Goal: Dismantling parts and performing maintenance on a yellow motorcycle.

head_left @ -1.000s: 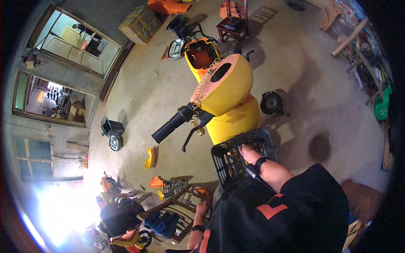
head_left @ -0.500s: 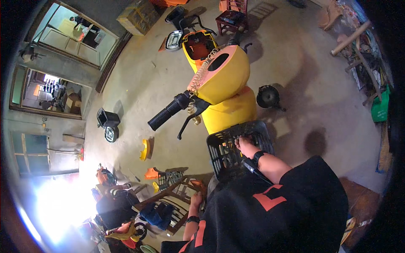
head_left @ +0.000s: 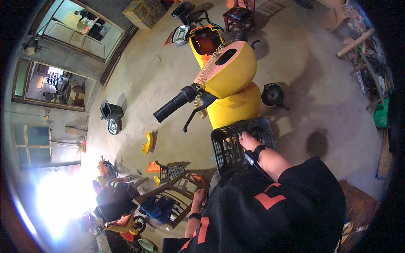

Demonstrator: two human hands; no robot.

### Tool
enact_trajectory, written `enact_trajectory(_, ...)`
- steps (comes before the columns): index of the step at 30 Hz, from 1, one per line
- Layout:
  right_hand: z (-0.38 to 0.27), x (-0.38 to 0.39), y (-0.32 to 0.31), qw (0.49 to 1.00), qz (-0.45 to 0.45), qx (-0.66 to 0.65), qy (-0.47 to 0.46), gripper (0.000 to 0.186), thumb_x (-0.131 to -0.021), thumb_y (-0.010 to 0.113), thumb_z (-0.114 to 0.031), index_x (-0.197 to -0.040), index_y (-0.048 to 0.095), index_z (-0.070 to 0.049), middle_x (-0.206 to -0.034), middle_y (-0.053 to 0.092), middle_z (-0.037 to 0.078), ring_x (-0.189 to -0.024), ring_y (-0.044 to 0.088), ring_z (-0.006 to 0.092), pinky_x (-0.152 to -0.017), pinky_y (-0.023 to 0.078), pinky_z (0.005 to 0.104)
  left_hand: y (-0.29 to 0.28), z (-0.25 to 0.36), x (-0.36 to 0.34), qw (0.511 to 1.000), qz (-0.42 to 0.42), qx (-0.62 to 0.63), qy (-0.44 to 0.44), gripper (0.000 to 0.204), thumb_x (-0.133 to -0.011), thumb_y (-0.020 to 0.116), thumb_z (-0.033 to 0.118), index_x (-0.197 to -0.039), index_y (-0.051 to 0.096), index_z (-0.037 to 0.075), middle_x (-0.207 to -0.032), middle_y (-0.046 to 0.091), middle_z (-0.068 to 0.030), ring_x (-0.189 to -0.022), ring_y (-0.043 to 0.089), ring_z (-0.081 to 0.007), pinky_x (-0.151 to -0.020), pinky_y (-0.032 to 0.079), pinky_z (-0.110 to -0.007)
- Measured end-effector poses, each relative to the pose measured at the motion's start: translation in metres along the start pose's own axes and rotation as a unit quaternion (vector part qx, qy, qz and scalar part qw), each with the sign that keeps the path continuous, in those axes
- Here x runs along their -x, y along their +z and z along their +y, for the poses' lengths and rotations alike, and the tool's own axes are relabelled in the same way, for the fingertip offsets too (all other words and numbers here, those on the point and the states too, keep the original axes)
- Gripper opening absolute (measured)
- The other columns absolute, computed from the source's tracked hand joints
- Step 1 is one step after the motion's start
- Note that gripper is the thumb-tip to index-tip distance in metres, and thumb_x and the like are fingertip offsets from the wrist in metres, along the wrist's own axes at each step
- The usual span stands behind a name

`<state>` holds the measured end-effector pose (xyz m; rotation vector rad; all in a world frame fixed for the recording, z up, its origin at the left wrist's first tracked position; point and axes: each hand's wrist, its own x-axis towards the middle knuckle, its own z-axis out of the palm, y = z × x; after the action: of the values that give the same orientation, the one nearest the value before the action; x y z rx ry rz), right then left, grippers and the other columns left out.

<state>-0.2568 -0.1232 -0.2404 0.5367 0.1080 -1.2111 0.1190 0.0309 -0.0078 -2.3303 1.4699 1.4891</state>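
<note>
A black plastic basket is on the front of a yellow-and-pink scooter with black handlebars and a coiled cable. My right hand reaches inside the basket, its fingers curled on something I cannot make out among small items there, partly hidden. A dark elongated device lies along my right forearm. My left hand hangs low beside my dark clothing, above a slatted wooden chair with blue cloth on it; its fingers are curled, and what they hold, if anything, is too small to tell.
Loose yellow and orange panels, black seat boxes and a round black object lie on the floor. A wooden chair and cardboard box stand behind. Clutter lines the right wall; a person is beyond a left window.
The view has shifted slightly, so the scooter and basket appear higher than a second ago. My right hand stays inside the basket with small finger movements; my left hand stays low.
</note>
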Motion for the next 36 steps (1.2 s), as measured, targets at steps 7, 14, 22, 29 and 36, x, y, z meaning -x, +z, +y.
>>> enact_trajectory(7,0.06,0.01,0.084,0.86,0.303,0.395,-0.112,0.032,-0.084,0.049,-0.037,-0.097,0.053,-0.008,-0.11,0.054,0.011,-0.098,0.052,0.0245,-0.068,0.042,0.0327,0.018,-0.045,-0.008,0.996,0.019,-0.081,-0.006,0.04,-0.083,0.044,0.032,-0.084,0.061,-0.004,-0.079,0.062,-0.0223,-0.078,0.061,-0.0342,-0.07,0.045,-0.04)
enact_trajectory(14,0.033,0.02,0.054,0.94,0.077,-0.318,0.096,0.029,-0.086,0.047,-0.033,-0.098,0.051,-0.006,-0.105,0.057,0.011,-0.092,0.056,0.0253,-0.062,0.044,0.0338,0.018,-0.073,-0.024,1.0,-0.019,0.0,-0.009,0.04,-0.084,0.043,0.033,-0.087,0.061,-0.003,-0.087,0.061,-0.0254,-0.088,0.058,-0.0388,-0.077,0.044,-0.042)
enact_trajectory(22,0.075,0.022,0.099,0.85,0.305,0.415,-0.112,0.025,-0.091,0.044,-0.03,-0.093,0.054,-0.008,-0.092,0.06,0.007,-0.086,0.059,0.0201,-0.055,0.045,0.0286,0.017,-0.06,-0.012,0.997,0.007,-0.081,0.005,0.039,-0.082,0.044,0.032,-0.086,0.062,-0.002,-0.087,0.061,-0.0253,-0.087,0.058,-0.0383,-0.076,0.044,-0.042)
enact_trajectory(29,0.037,0.013,0.031,0.992,-0.109,0.06,-0.002,0.038,-0.088,0.05,-0.033,-0.114,0.052,-0.006,-0.104,0.059,0.009,-0.094,0.056,0.0244,-0.075,0.047,0.0389,0.011,-0.044,-0.003,0.998,0.026,-0.048,0.0,0.038,-0.084,0.042,0.03,-0.083,0.062,-0.003,-0.083,0.062,-0.0238,-0.081,0.059,-0.0372,-0.072,0.044,-0.042)
enact_trajectory(36,0.014,0.015,0.018,0.973,0.139,-0.159,0.095,0.035,-0.087,0.05,-0.038,-0.102,0.057,-0.008,-0.093,0.061,0.008,-0.079,0.057,0.0195,-0.062,0.044,0.0318,0.011,-0.045,-0.009,0.999,-0.018,-0.03,-0.011,0.04,-0.084,0.042,0.031,-0.086,0.061,-0.004,-0.084,0.061,-0.0251,-0.084,0.059,-0.0365,-0.073,0.044,-0.041)
